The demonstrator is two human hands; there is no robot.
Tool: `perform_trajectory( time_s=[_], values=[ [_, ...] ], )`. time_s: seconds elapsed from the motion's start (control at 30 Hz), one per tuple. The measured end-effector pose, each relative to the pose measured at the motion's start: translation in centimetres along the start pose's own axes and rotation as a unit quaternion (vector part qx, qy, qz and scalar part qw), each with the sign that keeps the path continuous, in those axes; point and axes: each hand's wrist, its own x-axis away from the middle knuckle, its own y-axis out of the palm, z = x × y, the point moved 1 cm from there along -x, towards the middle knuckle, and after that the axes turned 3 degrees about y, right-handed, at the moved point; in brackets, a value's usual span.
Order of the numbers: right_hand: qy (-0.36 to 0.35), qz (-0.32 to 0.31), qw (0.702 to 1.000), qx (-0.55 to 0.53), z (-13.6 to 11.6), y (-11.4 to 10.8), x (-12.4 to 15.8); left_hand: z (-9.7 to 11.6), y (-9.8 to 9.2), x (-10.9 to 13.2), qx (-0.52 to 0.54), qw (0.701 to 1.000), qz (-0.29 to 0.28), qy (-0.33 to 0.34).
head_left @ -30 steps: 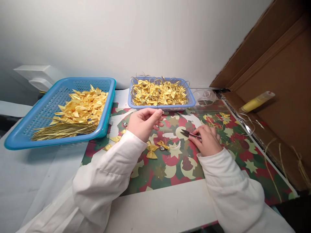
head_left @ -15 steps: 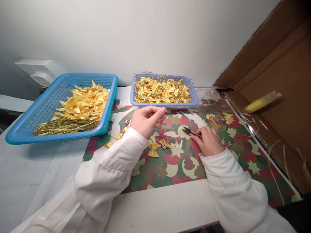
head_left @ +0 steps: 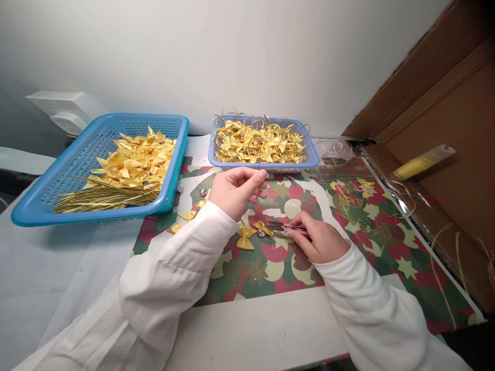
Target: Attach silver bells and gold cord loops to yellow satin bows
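Observation:
My left hand (head_left: pixel 240 191) is raised above the mat in a pinch. A thin dark needle-like piece (head_left: pixel 259 164) stands up from its fingertips; its exact kind is unclear. My right hand (head_left: pixel 319 238) is closed around small thread snips with pink handles (head_left: pixel 297 230). Their dark blades (head_left: pixel 275 225) point left and reach a gold ribbon bow (head_left: pixel 264 226). A silver jingle bell (head_left: pixel 261 233) lies against this bow. Just left is another gold bow (head_left: pixel 245 237), lying flat. More gold bows (head_left: pixel 188 216) and a bell (head_left: pixel 203 192) lie beside my left wrist.
A blue basket (head_left: pixel 178 154) at left holds loose gold bows (head_left: pixel 137 159) and gold ties (head_left: pixel 108 199). Behind my hands, a smaller basket (head_left: pixel 263 167) is full of bows with looped ties. Thread scraps (head_left: pixel 348 203) lie at right, near a cardboard wall (head_left: pixel 444 98) and yellow tube (head_left: pixel 421 162).
My right hand has moved left and slightly down, bringing the snips' blades from the bare mat to the bow with the bell. My left hand keeps its pinch, nearly still.

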Motion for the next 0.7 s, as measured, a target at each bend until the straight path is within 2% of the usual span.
perform_trajectory(
  time_s=[0.33, 0.7],
  values=[
    [-0.004, 0.028, 0.999, 0.039, -0.62, 0.11, -0.12, 0.24, 0.04, 0.15, 0.003, 1.0, -0.007, 0.003],
    [0.011, 0.015, 0.999, 0.04, -0.67, 0.04, -0.2, 0.37, 0.07, 0.16, -0.002, 1.0, -0.005, 0.001]
  ],
)
